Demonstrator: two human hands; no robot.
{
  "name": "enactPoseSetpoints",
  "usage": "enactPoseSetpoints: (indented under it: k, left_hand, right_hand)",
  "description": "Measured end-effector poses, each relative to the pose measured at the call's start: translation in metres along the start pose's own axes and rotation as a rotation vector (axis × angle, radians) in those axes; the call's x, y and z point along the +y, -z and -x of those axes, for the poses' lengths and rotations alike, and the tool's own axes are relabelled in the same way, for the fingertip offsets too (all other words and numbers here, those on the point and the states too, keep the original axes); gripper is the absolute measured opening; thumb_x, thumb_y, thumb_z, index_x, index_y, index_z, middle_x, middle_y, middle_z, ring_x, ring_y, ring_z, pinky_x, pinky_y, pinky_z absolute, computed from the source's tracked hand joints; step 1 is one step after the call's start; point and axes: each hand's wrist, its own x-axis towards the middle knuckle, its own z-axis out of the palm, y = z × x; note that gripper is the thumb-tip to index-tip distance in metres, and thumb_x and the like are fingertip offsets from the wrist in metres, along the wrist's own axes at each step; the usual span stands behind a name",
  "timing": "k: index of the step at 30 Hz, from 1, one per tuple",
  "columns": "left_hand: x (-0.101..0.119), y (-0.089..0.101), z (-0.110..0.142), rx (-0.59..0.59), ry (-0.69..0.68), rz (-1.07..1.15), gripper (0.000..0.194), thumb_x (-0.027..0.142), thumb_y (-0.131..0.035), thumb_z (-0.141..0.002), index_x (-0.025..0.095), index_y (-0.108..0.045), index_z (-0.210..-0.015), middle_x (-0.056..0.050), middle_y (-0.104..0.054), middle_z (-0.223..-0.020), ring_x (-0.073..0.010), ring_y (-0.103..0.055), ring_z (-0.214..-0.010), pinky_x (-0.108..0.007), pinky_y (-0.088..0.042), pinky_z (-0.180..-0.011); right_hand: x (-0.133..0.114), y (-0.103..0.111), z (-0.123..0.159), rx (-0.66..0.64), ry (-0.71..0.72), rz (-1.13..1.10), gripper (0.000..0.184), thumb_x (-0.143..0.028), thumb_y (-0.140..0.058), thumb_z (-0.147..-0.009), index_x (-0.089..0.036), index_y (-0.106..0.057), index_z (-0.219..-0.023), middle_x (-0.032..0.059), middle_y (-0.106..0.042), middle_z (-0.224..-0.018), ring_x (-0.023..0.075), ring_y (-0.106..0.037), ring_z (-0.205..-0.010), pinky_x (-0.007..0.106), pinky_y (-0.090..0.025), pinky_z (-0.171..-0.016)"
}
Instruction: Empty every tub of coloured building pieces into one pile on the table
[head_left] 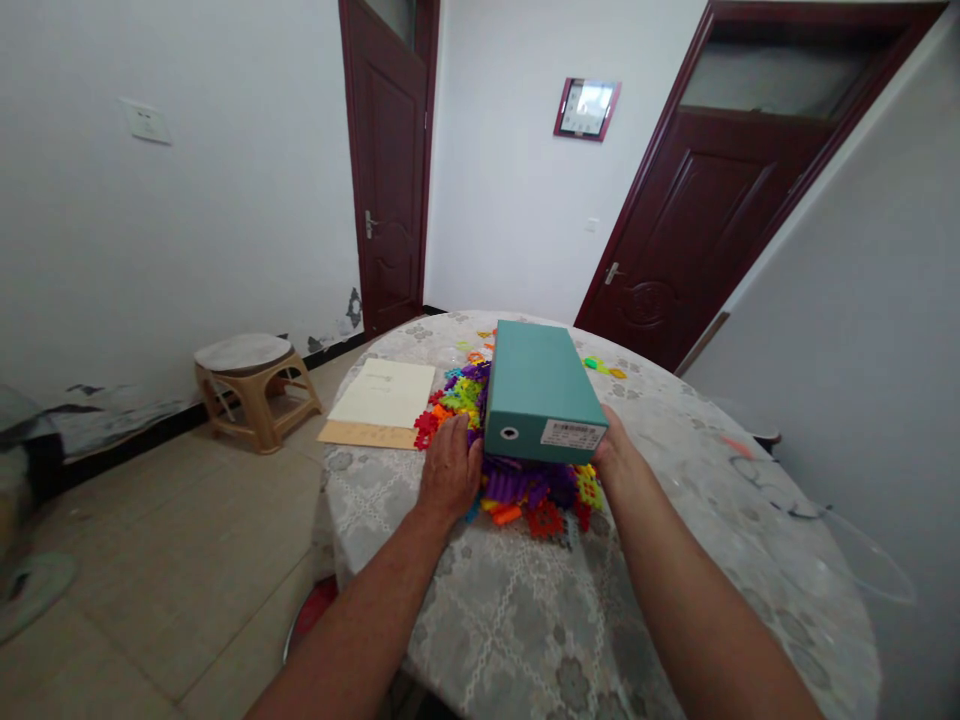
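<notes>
A teal cardboard box (540,385) is held upside down and tilted above a round table (525,620) with a grey patterned cloth. My left hand (448,468) presses on its near left corner and my right hand (613,452) grips its near right corner. Under and beside the box lies a heap of colourful plastic interlocking pieces (525,490), purple, red, yellow, green and orange. The fingers of both hands are partly hidden by the box and the pieces.
A cream sheet on a tan envelope (382,400) lies on the table's left edge. A few loose pieces (604,367) lie beyond the box. A small wooden stool (251,385) stands by the left wall. Two dark red doors (390,170) are behind.
</notes>
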Motion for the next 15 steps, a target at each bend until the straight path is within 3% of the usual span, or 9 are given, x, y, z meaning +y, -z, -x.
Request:
enactPoseSetpoints:
  k: [5, 12, 15]
  left_hand:
    - [0.012, 0.007, 0.005, -0.007, -0.039, -0.031, 0.06, 0.046, -0.041, -0.11, 0.017, -0.042, -0.162, -0.021, -0.053, -0.16, -0.0345, -0.046, -0.154, -0.059, -0.038, -0.128]
    - [0.031, 0.013, 0.005, -0.092, -0.159, -0.128, 0.069, 0.051, -0.058, -0.103, 0.018, -0.044, -0.161, -0.021, -0.05, -0.162, -0.0373, -0.043, -0.155, -0.064, -0.032, -0.129]
    - [0.034, 0.013, 0.004, -0.097, -0.158, -0.175, 0.067, 0.051, -0.06, -0.102, 0.017, -0.048, -0.158, -0.021, -0.051, -0.161, -0.0373, -0.044, -0.154, -0.063, -0.034, -0.128]
  right_hand:
    - [-0.006, -0.002, 0.004, 0.082, 0.024, -0.164, 0.022, -0.032, -0.05, -0.093, -0.026, -0.072, -0.09, 0.0054, -0.084, -0.097, 0.0295, -0.077, -0.11, 0.049, -0.063, -0.097]
    - [-0.023, 0.005, 0.01, -0.031, 0.056, -0.436, 0.034, -0.029, -0.044, -0.102, -0.022, -0.075, -0.114, 0.0043, -0.085, -0.103, 0.0245, -0.08, -0.097, 0.049, -0.063, -0.1]
    - [-0.034, 0.015, 0.014, -0.007, 0.126, -0.462, 0.034, -0.027, -0.042, -0.102, -0.023, -0.074, -0.116, 0.0037, -0.085, -0.101, 0.0241, -0.08, -0.095, 0.049, -0.064, -0.097]
